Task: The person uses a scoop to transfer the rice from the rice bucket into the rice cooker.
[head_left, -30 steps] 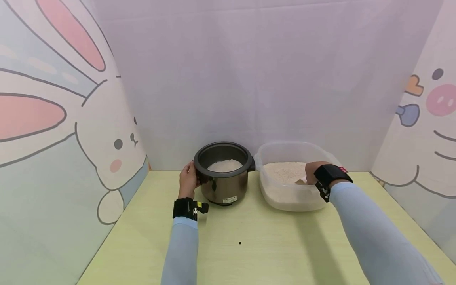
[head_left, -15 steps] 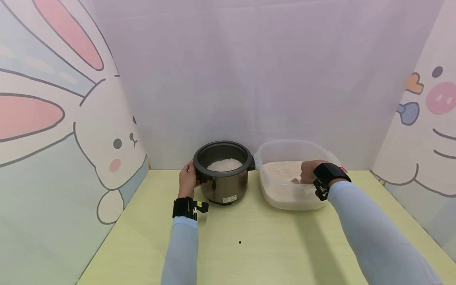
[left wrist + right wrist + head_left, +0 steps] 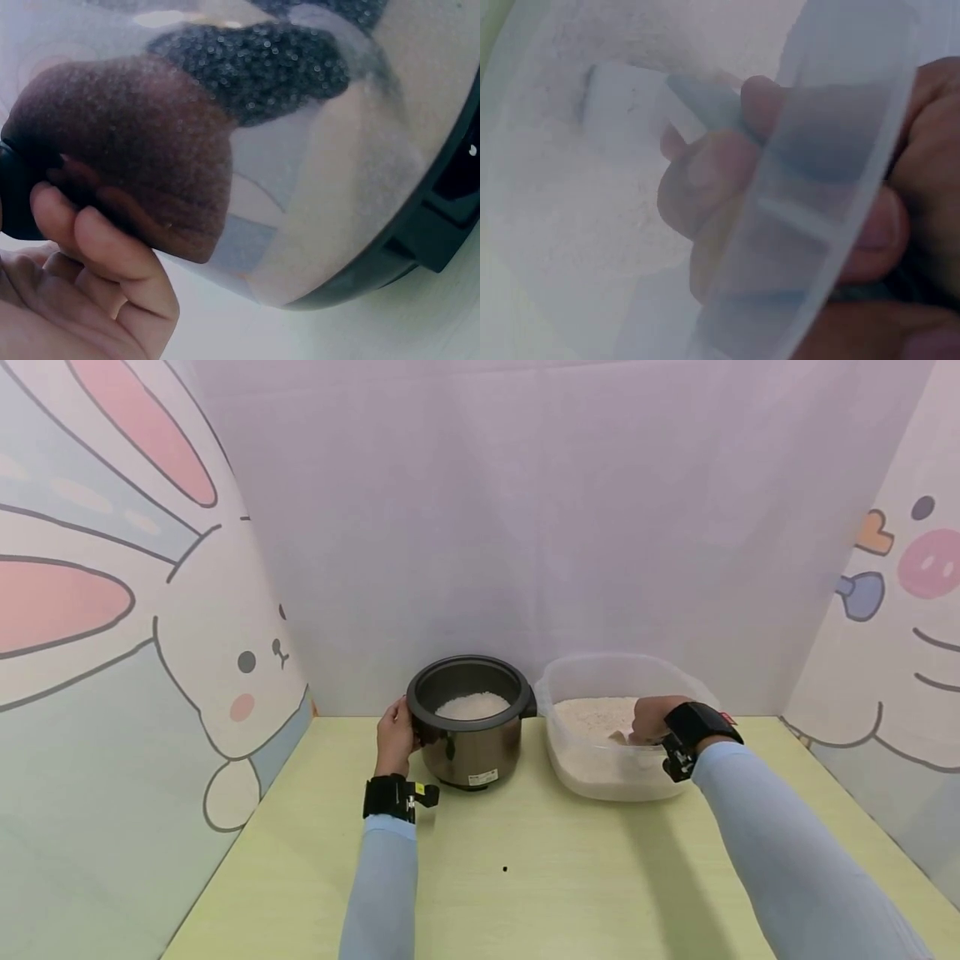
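Observation:
In the head view a dark rice cooker (image 3: 468,752) stands with its top uncovered and white rice (image 3: 474,707) inside. My left hand (image 3: 394,739) grips its side handle; in the left wrist view the curled fingers (image 3: 120,247) meet the black handle (image 3: 16,191) beside the shiny body. To the right is a clear plastic tub (image 3: 592,777) of pale grain (image 3: 592,718). My right hand (image 3: 651,718) reaches over its near rim and holds a small pale scoop (image 3: 618,737). Seen through the tub wall, the scoop's wide end (image 3: 622,109) lies against the grain, partly hidden.
Both containers stand side by side at the back of the yellow table (image 3: 465,893), close to a plain cloth backdrop (image 3: 480,527). Cartoon-printed panels flank the table. A tiny black speck (image 3: 505,868) lies on the table in front.
My right hand has shifted a little left inside the tub with the scoop, mostly in the first half second. The left hand and the rice cooker stay put.

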Tool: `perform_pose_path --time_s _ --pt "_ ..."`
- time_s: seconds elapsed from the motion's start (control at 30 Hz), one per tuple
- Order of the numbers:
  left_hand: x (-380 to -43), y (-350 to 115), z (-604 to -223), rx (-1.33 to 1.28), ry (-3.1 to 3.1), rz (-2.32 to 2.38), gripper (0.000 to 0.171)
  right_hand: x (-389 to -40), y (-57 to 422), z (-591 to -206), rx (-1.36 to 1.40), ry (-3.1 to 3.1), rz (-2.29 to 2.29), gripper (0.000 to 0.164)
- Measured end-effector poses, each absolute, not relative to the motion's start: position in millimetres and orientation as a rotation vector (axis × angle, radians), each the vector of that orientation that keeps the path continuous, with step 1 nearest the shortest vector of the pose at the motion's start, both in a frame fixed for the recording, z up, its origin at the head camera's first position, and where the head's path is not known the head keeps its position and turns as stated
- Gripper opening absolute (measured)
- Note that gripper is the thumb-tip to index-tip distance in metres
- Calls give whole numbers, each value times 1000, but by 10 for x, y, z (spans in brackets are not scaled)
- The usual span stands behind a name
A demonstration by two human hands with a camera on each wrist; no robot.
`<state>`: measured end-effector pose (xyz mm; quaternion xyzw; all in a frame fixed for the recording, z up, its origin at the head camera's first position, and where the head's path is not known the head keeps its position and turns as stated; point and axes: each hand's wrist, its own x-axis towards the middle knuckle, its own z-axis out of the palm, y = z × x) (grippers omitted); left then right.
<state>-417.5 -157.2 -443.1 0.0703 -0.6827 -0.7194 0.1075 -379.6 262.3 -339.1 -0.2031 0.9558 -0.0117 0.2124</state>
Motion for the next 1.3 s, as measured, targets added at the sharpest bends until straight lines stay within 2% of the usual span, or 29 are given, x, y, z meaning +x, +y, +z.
perform_pose_path --time_s 0.17,1.3 --pt "-4156 -1554 -4394 200 -2004 -2133 54 -3804 2617 -3408 -434 2630 -329 52" --pt "-4142 -1581 -4396 207 -2008 -2149 53 -3829 2709 -3541 -305 2482 -847 50"
